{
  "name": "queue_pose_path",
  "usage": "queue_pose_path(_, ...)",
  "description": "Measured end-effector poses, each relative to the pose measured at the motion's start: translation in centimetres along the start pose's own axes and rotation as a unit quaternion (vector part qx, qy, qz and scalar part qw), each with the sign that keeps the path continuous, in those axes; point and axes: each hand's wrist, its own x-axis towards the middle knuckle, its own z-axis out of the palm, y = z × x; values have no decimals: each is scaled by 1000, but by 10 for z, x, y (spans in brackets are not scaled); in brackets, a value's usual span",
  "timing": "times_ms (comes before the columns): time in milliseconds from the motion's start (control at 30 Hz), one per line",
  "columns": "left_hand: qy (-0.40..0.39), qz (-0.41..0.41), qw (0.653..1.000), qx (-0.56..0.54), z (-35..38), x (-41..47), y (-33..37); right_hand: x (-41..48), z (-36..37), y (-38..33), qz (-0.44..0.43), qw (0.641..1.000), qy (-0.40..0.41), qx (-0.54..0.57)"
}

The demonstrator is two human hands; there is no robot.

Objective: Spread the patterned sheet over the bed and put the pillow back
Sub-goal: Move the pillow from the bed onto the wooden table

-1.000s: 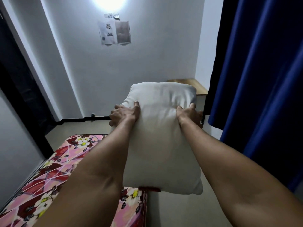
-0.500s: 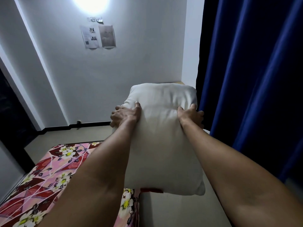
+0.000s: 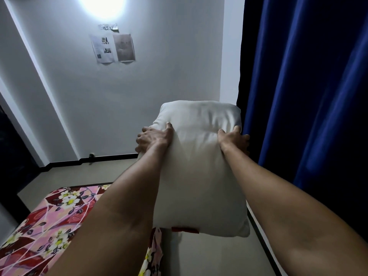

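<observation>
The plump off-white pillow [image 3: 199,176], a red tag [image 3: 185,230] at its lower edge, is held upright in mid-air. The pink-and-red floral patterned sheet [image 3: 49,226] lies flat over the bed [image 3: 87,185].

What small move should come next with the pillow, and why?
Probably swing the pillow leftward and lower it onto the patterned sheet. The left hand and right hand grip its two sides, and it hangs in the air, mostly over the floor beside the bed. The sheet already lies over the visible part of the bed.
</observation>
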Motion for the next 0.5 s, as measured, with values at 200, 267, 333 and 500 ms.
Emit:
queue_pose_path(200, 0, -4, 1000, -3, 29, 16, 45, 60, 1, -12, -2, 1000, -6, 12)
queue_pose_path(267, 3, -6, 1000, -4, 38, 21, 57, 79, 2, -17, -8, 1000, -6, 12)
queue_pose_path(333, 3, -7, 1000, -2, 45, 26, 67, 94, 4, -20, -12, 1000, -5, 12)
queue_pose_path(500, 5, -11, 1000, 1, 61, 44, 87, 124, 16, -28, -13, 1000, -10, 16)
